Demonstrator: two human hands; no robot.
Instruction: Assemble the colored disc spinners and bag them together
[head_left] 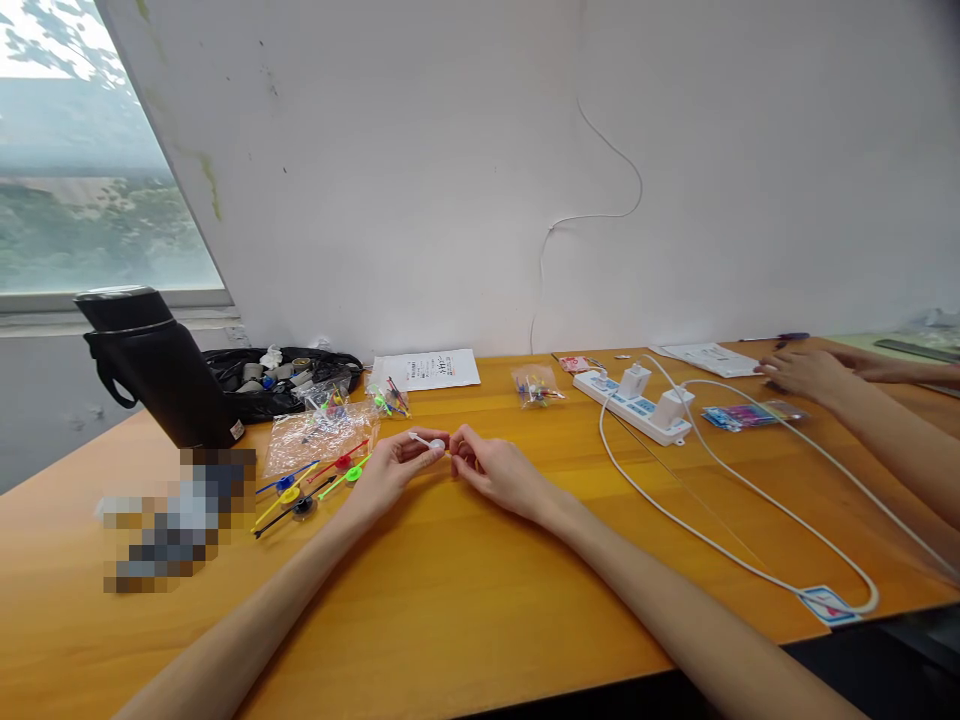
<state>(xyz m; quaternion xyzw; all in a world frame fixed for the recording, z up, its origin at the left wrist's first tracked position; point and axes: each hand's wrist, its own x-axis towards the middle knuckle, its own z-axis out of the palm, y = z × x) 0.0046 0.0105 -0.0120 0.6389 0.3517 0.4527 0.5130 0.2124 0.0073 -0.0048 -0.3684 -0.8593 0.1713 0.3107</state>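
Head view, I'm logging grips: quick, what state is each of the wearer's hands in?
Left hand: closed, holding a white arrow spinner.
Right hand: fingers curled; whether it holds anything cannot be told.

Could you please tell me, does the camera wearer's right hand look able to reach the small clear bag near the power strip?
Probably yes: the bag lies ahead of the right hand, with only tabletop showing between them; the power strip sits off to the right.

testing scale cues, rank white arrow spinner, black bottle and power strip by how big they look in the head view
1. Black bottle
2. Power strip
3. White arrow spinner
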